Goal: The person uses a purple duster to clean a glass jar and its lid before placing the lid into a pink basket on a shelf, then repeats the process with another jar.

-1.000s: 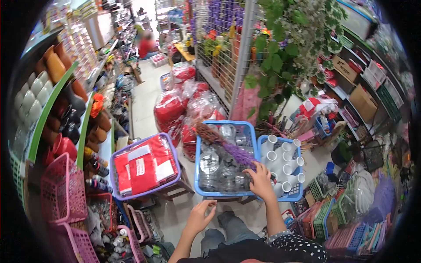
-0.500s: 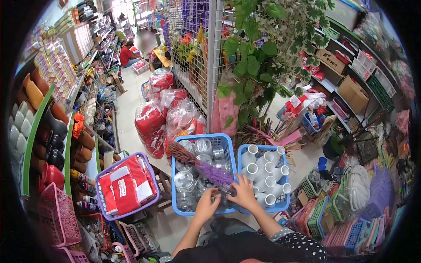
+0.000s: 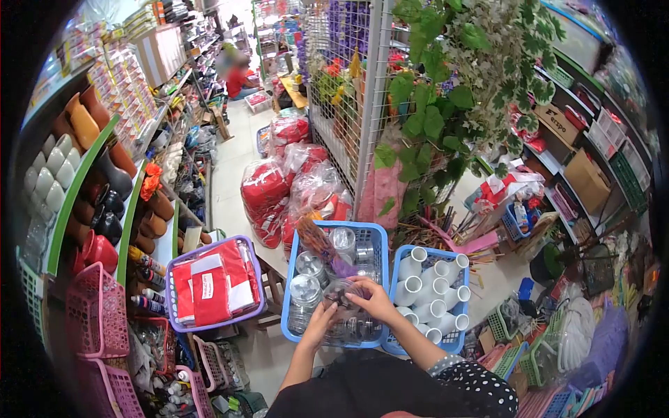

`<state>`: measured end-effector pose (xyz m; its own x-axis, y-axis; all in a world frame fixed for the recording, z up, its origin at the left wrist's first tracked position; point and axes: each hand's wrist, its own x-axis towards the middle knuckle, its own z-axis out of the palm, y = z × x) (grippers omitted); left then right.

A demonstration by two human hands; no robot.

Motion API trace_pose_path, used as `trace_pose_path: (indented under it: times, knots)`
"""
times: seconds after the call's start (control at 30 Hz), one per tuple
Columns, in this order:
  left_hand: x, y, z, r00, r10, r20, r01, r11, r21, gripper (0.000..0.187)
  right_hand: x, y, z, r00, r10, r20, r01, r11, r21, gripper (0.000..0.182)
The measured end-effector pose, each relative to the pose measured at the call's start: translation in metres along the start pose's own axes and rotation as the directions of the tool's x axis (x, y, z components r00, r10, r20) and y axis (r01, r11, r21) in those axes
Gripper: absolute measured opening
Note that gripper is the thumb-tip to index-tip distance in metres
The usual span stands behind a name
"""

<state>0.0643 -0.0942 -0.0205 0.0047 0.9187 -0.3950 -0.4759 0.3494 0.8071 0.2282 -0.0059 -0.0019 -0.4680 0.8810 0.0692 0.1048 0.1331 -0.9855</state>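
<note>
1. Both hands met over the blue basket [image 3: 289,292] at lower centre of the frame: the left hand [image 3: 319,324] cupped the near side of a clear plastic jar [image 3: 341,310], and the right hand [image 3: 373,298] lay curled over its top, so the two were clamped on the same jar.
2. That jar sat above other clear jars [image 3: 309,268] packed inside the blue basket.
3. A purple flower spray [image 3: 333,259] lay slanted across those jars, its stem end toward the upper left of the basket.
4. Just right of it, touching, stood a second blue basket [image 3: 456,343] filled with white tubes [image 3: 421,285], open ends up.
5. Left of centre, a purple basket [image 3: 182,263] held red packets [image 3: 212,287].
6. Pink baskets [image 3: 97,313] hung at lower left.
7. Red goods in clear bags [image 3: 268,184] lay on the floor beyond the baskets.
8. Green leafy vines [image 3: 446,90] hung on a wire grid [image 3: 334,104] at upper centre.
</note>
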Motion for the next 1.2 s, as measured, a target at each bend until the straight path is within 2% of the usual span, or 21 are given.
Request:
trace_pose_path:
  times: [0.03,0.07,0.17,0.2,0.3,0.33,0.37,0.4,0.43,0.47,0.57,0.63,0.83,0.87,0.9,0.97,1.0,1.03,1.1,1.13,1.2]
  knots:
    - [-0.002,0.002,0.000,1.000,0.009,-0.009,-0.009,1.000,-0.003,0.041,0.005,0.006,0.005,0.994,0.110,0.016,-0.111,0.979,0.169,0.026]
    - [-0.004,0.005,0.001,0.999,0.049,-0.003,-0.049,0.994,-0.100,0.041,0.010,0.008,0.010,0.993,0.114,0.007,-0.114,0.975,0.193,0.025]
    - [-0.004,0.008,-0.008,0.994,0.105,-0.018,-0.107,0.974,-0.198,0.044,0.023,0.012,0.012,0.995,0.096,0.022,-0.099,0.981,0.166,0.025]
    - [-0.004,0.008,-0.010,0.989,0.145,-0.039,-0.150,0.964,-0.221,0.042,0.027,0.017,0.011,1.000,-0.022,0.022,0.021,0.999,0.033,0.031]
    - [-0.008,0.014,-0.013,0.972,0.205,-0.114,-0.227,0.945,-0.237,0.040,0.037,0.047,0.013,0.998,0.026,-0.054,-0.022,0.997,0.076,0.036]
    - [-0.008,0.014,-0.016,0.964,0.226,-0.143,-0.255,0.937,-0.238,0.040,0.036,0.054,0.005,0.988,0.151,0.023,-0.144,0.969,-0.202,0.046]
    - [-0.008,0.015,-0.019,0.953,0.248,-0.173,-0.284,0.929,-0.236,0.039,0.031,0.051,0.006,0.989,0.148,0.031,-0.138,0.969,-0.202,0.046]
    - [-0.009,0.018,-0.019,0.946,0.266,-0.185,-0.306,0.922,-0.238,0.040,0.022,0.045,0.008,0.992,0.124,0.022,-0.088,0.804,-0.588,0.055]
    - [-0.009,0.019,-0.021,0.943,0.271,-0.194,-0.313,0.920,-0.237,0.040,0.014,0.043,0.011,0.995,0.095,0.022,-0.028,0.495,-0.869,0.064]
    - [-0.009,0.020,-0.023,0.937,0.277,-0.213,-0.325,0.914,-0.243,0.040,0.009,0.048,0.013,0.996,0.077,0.043,0.003,0.453,-0.892,0.075]
    - [-0.010,0.023,-0.027,0.931,0.286,-0.228,-0.341,0.903,-0.262,0.040,0.003,0.062,0.022,0.997,0.071,0.039,0.015,0.319,-0.948,0.070]
    - [-0.009,0.027,-0.027,0.922,0.317,-0.224,-0.374,0.880,-0.293,0.039,0.001,0.066,0.021,0.998,0.047,0.040,0.021,0.357,-0.934,0.065]
    - [-0.009,0.031,-0.031,0.901,0.377,-0.217,-0.433,0.822,-0.370,0.038,-0.005,0.061,-0.007,0.997,-0.021,-0.070,-0.028,0.773,-0.633,0.048]
    - [-0.010,0.031,-0.031,0.892,0.386,-0.234,-0.450,0.812,-0.372,0.037,-0.010,0.039,-0.013,0.993,0.107,-0.055,-0.119,0.778,-0.617,0.042]
    - [-0.010,0.032,-0.032,0.883,0.397,-0.249,-0.466,0.803,-0.372,0.036,-0.011,0.041,-0.020,0.993,0.103,-0.057,-0.116,0.778,-0.617,0.042]
    - [-0.007,0.031,-0.038,0.887,0.395,-0.239,-0.460,0.800,-0.386,0.036,-0.015,0.039,-0.035,0.983,0.185,-0.018,-0.181,0.926,-0.331,0.038]
    - [-0.005,0.031,-0.042,0.891,0.390,-0.232,-0.452,0.797,-0.400,0.037,-0.019,0.032,-0.041,0.952,0.305,-0.024,-0.300,0.916,-0.267,0.036]
    - [-0.004,0.031,-0.044,0.892,0.393,-0.223,-0.451,0.798,-0.400,0.037,-0.023,0.029,-0.044,0.953,0.300,-0.031,-0.298,0.917,-0.265,0.036]
    - [0.000,0.034,-0.046,0.905,0.357,-0.232,-0.421,0.832,-0.360,0.035,-0.032,0.025,-0.048,0.988,0.130,-0.078,-0.127,0.991,0.049,0.044]
    - [-0.001,0.038,-0.043,0.909,0.340,-0.242,-0.410,0.840,-0.357,0.032,-0.040,0.009,-0.047,0.994,0.063,-0.086,-0.057,0.996,0.071,0.054]
    - [0.005,0.040,-0.042,0.915,0.338,-0.218,-0.396,0.854,-0.337,0.031,-0.060,-0.026,-0.045,0.990,0.142,-0.010,-0.141,0.989,0.046,0.057]
